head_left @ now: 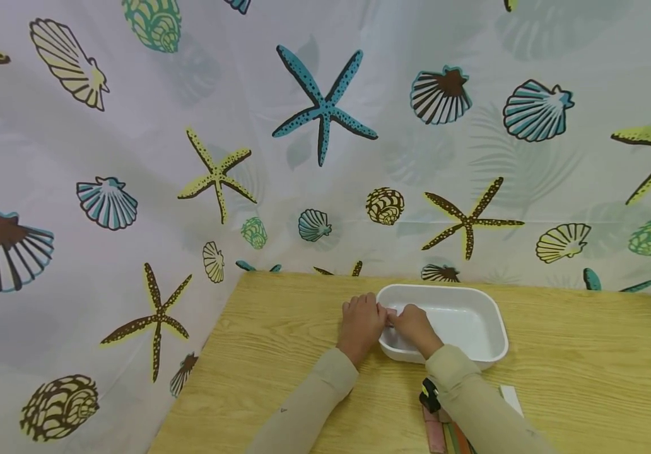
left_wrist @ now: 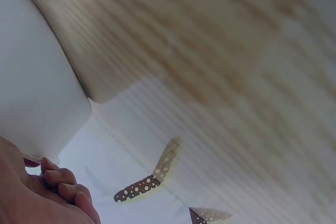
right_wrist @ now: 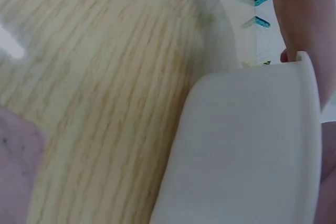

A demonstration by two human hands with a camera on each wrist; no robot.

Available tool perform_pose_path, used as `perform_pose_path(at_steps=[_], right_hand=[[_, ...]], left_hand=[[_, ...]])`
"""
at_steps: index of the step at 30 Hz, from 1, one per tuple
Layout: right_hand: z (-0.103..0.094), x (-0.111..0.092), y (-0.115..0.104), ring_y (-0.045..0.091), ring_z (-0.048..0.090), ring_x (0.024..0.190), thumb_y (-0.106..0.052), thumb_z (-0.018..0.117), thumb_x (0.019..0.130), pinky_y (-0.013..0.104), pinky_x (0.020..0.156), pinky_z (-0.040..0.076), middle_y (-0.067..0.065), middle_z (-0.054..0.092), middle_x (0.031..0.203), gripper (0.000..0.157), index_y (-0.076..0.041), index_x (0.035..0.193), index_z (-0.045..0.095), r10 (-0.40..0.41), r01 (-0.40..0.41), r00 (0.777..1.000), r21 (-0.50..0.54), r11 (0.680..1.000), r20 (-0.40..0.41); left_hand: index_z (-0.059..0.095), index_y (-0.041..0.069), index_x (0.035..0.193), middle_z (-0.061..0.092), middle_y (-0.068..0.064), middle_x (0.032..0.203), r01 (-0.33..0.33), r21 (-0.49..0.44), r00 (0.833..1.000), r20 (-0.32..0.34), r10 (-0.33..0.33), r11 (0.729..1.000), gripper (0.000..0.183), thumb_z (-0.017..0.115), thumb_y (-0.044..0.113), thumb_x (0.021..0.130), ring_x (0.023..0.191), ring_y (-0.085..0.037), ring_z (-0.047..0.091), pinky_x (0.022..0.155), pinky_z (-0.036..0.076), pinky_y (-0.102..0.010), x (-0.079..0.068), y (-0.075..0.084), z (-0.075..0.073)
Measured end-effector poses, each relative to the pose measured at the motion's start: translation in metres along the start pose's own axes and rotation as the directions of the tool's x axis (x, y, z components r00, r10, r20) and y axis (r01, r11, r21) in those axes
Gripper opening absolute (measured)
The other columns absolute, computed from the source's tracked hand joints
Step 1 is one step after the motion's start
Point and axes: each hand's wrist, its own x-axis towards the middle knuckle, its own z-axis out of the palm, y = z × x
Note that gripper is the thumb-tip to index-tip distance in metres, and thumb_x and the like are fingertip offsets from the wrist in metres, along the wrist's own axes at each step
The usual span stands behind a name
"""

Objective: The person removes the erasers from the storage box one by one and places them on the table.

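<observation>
A white rectangular basin (head_left: 473,328) stands on the wooden table. At its left rim is my left hand (head_left: 362,325), fingers curled, its thumb side towards the right hand. My right hand (head_left: 415,329) reaches over the near rim with the wrist above the basin. Between the two hands a small pink piece (head_left: 392,312) shows, pinched by both; most of it is covered by the fingers. The left wrist view shows the curled fingers of the left hand (left_wrist: 47,198) beside the basin's outer wall (left_wrist: 37,77). In the right wrist view the basin wall (right_wrist: 241,145) hides much of the hands.
Near the right forearm lie a pink strip (head_left: 434,432), orange and green strips, and a white strip (head_left: 510,400). A small black object with yellow (head_left: 430,396) sits by the right sleeve. A shell-and-starfish patterned curtain (head_left: 325,189) hangs behind the wooden table (head_left: 280,328).
</observation>
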Motion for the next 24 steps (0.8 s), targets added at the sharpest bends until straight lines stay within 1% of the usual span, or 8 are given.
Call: perform_pose_path(at_steps=[2, 4, 10, 13, 17, 18, 20, 24], right_hand=[[0.003, 0.001, -0.001, 0.025, 0.050, 0.069, -0.030, 0.054, 0.090, 0.035, 0.062, 0.042, 0.014, 0.053, 0.076, 0.040, 0.010, 0.088, 0.056, 0.034, -0.034, 0.999, 0.008, 0.999, 0.004], [0.005, 0.003, -0.003, 0.026, 0.052, 0.071, -0.030, 0.053, 0.091, 0.037, 0.065, 0.043, 0.015, 0.055, 0.078, 0.042, 0.012, 0.092, 0.056, 0.055, -0.055, 0.998, 0.001, 0.998, 0.003], [0.011, 0.005, -0.009, 0.025, 0.054, 0.066, -0.026, 0.051, 0.091, 0.039, 0.063, 0.047, 0.015, 0.057, 0.075, 0.036, 0.007, 0.081, 0.058, 0.023, -0.027, 0.997, -0.058, 0.998, -0.075], [0.011, 0.006, -0.010, 0.026, 0.056, 0.065, -0.024, 0.052, 0.090, 0.040, 0.063, 0.048, 0.016, 0.059, 0.074, 0.034, 0.006, 0.078, 0.059, 0.023, -0.029, 0.994, -0.051, 0.998, -0.103], [0.011, 0.007, -0.010, 0.028, 0.057, 0.066, -0.020, 0.051, 0.089, 0.041, 0.064, 0.048, 0.017, 0.060, 0.075, 0.030, 0.006, 0.077, 0.060, 0.044, -0.048, 0.993, -0.035, 0.998, -0.108], [0.011, 0.006, -0.009, 0.027, 0.056, 0.064, -0.021, 0.051, 0.088, 0.040, 0.060, 0.047, 0.016, 0.060, 0.073, 0.030, 0.006, 0.075, 0.060, 0.030, -0.035, 0.992, -0.038, 0.999, -0.121], [0.011, 0.005, -0.008, 0.027, 0.055, 0.062, -0.020, 0.051, 0.087, 0.039, 0.058, 0.046, 0.016, 0.058, 0.071, 0.029, 0.005, 0.075, 0.059, 0.028, -0.033, 0.993, -0.043, 0.999, -0.119], [0.008, 0.000, -0.007, 0.026, 0.053, 0.061, -0.024, 0.054, 0.087, 0.037, 0.056, 0.045, 0.015, 0.058, 0.071, 0.032, 0.007, 0.079, 0.059, 0.026, -0.032, 0.994, -0.053, 0.998, -0.102]], left_hand=[[0.053, 0.013, 0.086, 0.054, 0.000, 0.079, 0.000, -0.008, 1.000, -0.001, 0.000, 1.000, 0.024, 0.039, 0.029, 0.096, 0.076, -0.019, 0.048, 0.068, 0.032, -0.033, 0.000, 0.001, 0.000], [0.053, 0.012, 0.086, 0.054, 0.000, 0.079, -0.002, -0.008, 1.000, -0.004, 0.002, 1.000, 0.023, 0.040, 0.029, 0.096, 0.076, -0.019, 0.048, 0.068, 0.032, -0.033, 0.000, 0.001, 0.000], [0.052, 0.013, 0.085, 0.052, 0.000, 0.077, -0.018, 0.023, 1.000, -0.013, 0.018, 1.000, 0.024, 0.039, 0.029, 0.097, 0.074, -0.019, 0.046, 0.068, 0.031, -0.033, 0.001, 0.001, 0.001], [0.052, 0.012, 0.085, 0.052, -0.001, 0.077, -0.019, 0.030, 1.000, -0.012, 0.019, 0.999, 0.024, 0.039, 0.029, 0.097, 0.074, -0.019, 0.046, 0.068, 0.032, -0.033, 0.002, 0.001, -0.001], [0.053, 0.012, 0.086, 0.054, -0.001, 0.079, -0.013, 0.025, 1.000, -0.005, 0.013, 1.000, 0.025, 0.039, 0.030, 0.097, 0.074, -0.019, 0.047, 0.068, 0.032, -0.034, 0.002, 0.002, -0.003], [0.053, 0.012, 0.086, 0.054, -0.001, 0.079, -0.012, 0.021, 1.000, -0.003, 0.012, 1.000, 0.026, 0.039, 0.030, 0.097, 0.074, -0.019, 0.048, 0.068, 0.032, -0.034, 0.002, 0.002, -0.003], [0.053, 0.012, 0.085, 0.054, -0.001, 0.078, -0.010, 0.012, 1.000, -0.003, 0.010, 1.000, 0.025, 0.039, 0.030, 0.097, 0.074, -0.019, 0.047, 0.068, 0.032, -0.034, 0.002, 0.002, -0.002], [0.051, 0.012, 0.084, 0.051, -0.001, 0.076, -0.014, 0.014, 1.000, -0.008, 0.014, 1.000, 0.023, 0.040, 0.029, 0.096, 0.072, -0.019, 0.046, 0.068, 0.032, -0.033, 0.001, 0.001, -0.001]])
